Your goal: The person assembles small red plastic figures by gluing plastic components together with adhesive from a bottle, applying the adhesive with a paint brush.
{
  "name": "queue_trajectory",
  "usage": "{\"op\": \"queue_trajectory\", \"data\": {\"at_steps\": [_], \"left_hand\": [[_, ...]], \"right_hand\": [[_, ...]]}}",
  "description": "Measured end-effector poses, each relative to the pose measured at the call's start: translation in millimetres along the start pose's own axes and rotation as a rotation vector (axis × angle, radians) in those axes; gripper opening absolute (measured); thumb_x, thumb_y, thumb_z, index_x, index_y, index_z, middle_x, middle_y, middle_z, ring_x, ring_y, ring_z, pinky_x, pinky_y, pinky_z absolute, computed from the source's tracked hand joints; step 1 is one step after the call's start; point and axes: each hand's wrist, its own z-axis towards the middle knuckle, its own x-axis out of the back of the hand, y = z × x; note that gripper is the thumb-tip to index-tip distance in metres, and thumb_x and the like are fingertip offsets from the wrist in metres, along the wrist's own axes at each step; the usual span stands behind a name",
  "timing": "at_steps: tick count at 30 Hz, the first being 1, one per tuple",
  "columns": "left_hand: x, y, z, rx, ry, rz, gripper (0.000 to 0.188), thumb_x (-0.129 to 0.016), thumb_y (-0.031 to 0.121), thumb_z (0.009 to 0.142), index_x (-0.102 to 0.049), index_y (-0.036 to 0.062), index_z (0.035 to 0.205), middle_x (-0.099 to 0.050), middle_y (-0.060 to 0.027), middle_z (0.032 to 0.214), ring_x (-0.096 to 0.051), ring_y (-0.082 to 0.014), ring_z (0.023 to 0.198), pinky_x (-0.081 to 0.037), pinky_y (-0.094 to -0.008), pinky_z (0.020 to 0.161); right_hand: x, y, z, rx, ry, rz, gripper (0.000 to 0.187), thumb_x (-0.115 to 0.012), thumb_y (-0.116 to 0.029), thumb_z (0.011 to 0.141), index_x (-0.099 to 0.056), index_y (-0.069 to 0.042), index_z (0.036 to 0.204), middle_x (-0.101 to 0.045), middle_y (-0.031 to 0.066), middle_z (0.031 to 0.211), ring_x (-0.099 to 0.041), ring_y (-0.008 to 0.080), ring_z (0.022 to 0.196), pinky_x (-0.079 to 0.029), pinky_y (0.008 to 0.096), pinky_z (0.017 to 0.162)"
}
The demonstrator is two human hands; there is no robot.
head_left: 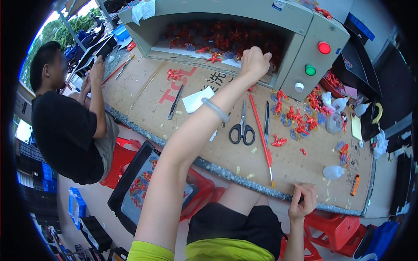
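Observation:
My left arm reaches across the table, and my left hand [255, 63] is closed at the mouth of a grey metal box [296, 26]. Whatever its fingers hold, if anything, is hidden from view. Inside the box lie many small red plastic figures [222, 32] with clear bluish parts; one red figure [214, 58] lies at the opening near my hand. At the table's front edge rests my right hand [302, 200], its fingers loosely bent and apart, with nothing visible in them. Nearest to it is a red-handled paintbrush [261, 130].
Black-handled scissors [242, 130], a craft knife [175, 102] and white paper [198, 100] lie on the cardboard-covered table [209, 152]. More red figures [300, 122], a white squeeze bottle [334, 172] and an orange cutter [355, 185] are at right. A black tray [124, 195] stands left; another person [65, 126] sits beyond.

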Motion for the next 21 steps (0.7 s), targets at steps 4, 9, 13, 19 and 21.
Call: {"op": "queue_trajectory", "data": {"at_steps": [4,9,13,19,21], "left_hand": [[-13.0,-19.2,50.0,-0.191,0.192,0.149,0.014,-0.062,0.009,0.070,-0.069,0.0024,0.081,-0.065,-0.0231,0.084,-0.063,-0.0434,0.080,-0.053,-0.0441,0.074],[-40.3,-49.9,119.4,-0.442,0.209,0.580,0.029,-0.064,0.019,0.075,-0.065,0.0082,0.101,-0.061,-0.0140,0.113,-0.052,-0.0321,0.113,-0.043,-0.0480,0.092],[-64.5,-65.2,147.2,-0.755,0.124,0.603,0.032,-0.062,0.018,0.076,-0.063,0.0126,0.108,-0.058,-0.0111,0.119,-0.045,-0.0300,0.121,-0.035,-0.0526,0.096],[-84.6,-70.6,180.1,-0.778,0.010,0.951,0.032,-0.056,0.013,0.079,-0.061,0.0136,0.110,-0.059,-0.0098,0.118,-0.048,-0.0286,0.118,-0.031,-0.0546,0.098],[-81.8,-78.4,180.6,-1.003,0.228,0.911,0.029,-0.058,0.014,0.077,-0.065,0.0141,0.105,-0.062,-0.0081,0.114,-0.053,-0.0258,0.114,-0.031,-0.0548,0.097]], "right_hand": [[-2.9,-2.9,-0.1,-0.040,0.011,-0.025,0.009,-0.053,0.007,0.076,-0.060,0.004,0.080,-0.057,0.0143,0.073,-0.055,0.0284,0.068,-0.046,0.0360,0.066],[-6.4,-1.4,-3.2,-0.036,0.007,-0.188,0.007,-0.057,0.002,0.074,-0.062,0.002,0.079,-0.057,0.0123,0.074,-0.056,0.0278,0.066,-0.047,0.0351,0.061],[-5.5,0.7,-5.0,-0.050,-0.021,-0.210,0.007,-0.057,0.001,0.074,-0.062,0.001,0.079,-0.057,0.0109,0.074,-0.056,0.0270,0.066,-0.047,0.0344,0.062],[-5.4,1.8,-3.8,-0.045,-0.064,-0.219,0.006,-0.058,-0.001,0.074,-0.062,0.000,0.079,-0.056,0.0099,0.073,-0.055,0.0257,0.065,-0.047,0.0341,0.061],[-5.2,2.9,-5.2,-0.030,-0.059,-0.204,0.007,-0.059,-0.001,0.074,-0.062,0.000,0.079,-0.057,0.0100,0.074,-0.055,0.0256,0.065,-0.047,0.0342,0.061]]}}
